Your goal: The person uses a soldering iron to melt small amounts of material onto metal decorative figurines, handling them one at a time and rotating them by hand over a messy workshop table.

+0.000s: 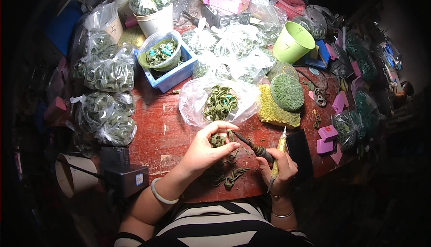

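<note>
My left hand [208,150] is closed around small dark green pieces [218,140], held between thumb and fingers. My right hand [280,173] grips two tools: a dark iron-like tool [260,151] with a slim shaft pointing at the piece in my left fingers, and an upright yellowish pen-like tool [278,153]. The slim tip is at that piece; whether it touches is hard to tell. More loose green pieces [230,179] lie on the red worktable [157,139] below my hands. An open clear bag [191,103] of green rings lies just beyond them.
Bags of green pieces [107,74] line both sides and back. A blue tray [159,83] holds a tub. A green cup [293,43], green and yellow pads [287,92], pink blocks [327,132], a black slab [300,153] and a dark box [125,179] surround me. A person [399,96] is far right.
</note>
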Action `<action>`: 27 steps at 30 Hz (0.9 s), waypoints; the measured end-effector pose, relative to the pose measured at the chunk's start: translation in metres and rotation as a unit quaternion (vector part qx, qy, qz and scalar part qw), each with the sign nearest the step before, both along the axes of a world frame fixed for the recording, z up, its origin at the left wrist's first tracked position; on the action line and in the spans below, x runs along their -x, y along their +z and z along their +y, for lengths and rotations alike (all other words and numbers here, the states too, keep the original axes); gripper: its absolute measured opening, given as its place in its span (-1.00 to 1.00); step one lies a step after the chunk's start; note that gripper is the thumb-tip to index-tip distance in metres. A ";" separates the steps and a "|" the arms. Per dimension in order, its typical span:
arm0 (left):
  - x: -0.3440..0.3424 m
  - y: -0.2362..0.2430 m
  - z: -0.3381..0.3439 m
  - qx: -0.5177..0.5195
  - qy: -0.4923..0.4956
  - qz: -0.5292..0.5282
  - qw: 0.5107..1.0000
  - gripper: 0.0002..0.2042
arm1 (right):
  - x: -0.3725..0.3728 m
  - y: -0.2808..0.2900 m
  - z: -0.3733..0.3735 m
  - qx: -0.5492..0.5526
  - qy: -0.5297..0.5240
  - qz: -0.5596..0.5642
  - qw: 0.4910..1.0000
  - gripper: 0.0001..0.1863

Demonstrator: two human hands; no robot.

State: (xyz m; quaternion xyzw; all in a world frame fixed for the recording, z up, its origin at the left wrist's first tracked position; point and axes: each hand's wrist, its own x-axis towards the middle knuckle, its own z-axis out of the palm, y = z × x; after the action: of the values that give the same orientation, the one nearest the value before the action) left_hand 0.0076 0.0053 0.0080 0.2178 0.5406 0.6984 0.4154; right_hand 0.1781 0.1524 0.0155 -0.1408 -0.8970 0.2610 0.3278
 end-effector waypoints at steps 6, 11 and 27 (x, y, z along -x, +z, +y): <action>0.000 -0.002 -0.001 0.007 -0.007 0.019 1.000 -0.66 | 0.000 0.000 0.000 0.002 0.000 -0.007 1.000 -0.73; 0.000 -0.003 0.001 -0.007 0.005 0.057 0.998 -0.64 | 0.000 -0.001 0.000 0.002 0.002 -0.010 1.000 -0.73; 0.000 -0.004 -0.001 -0.012 -0.003 0.039 0.999 -0.64 | 0.000 -0.002 0.000 -0.001 -0.004 -0.011 1.000 -0.73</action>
State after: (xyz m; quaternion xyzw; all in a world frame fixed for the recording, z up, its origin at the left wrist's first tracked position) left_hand 0.0079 0.0046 0.0035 0.2509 0.5474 0.6946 0.3937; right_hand 0.1779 0.1521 0.0139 -0.1464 -0.9005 0.2570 0.3189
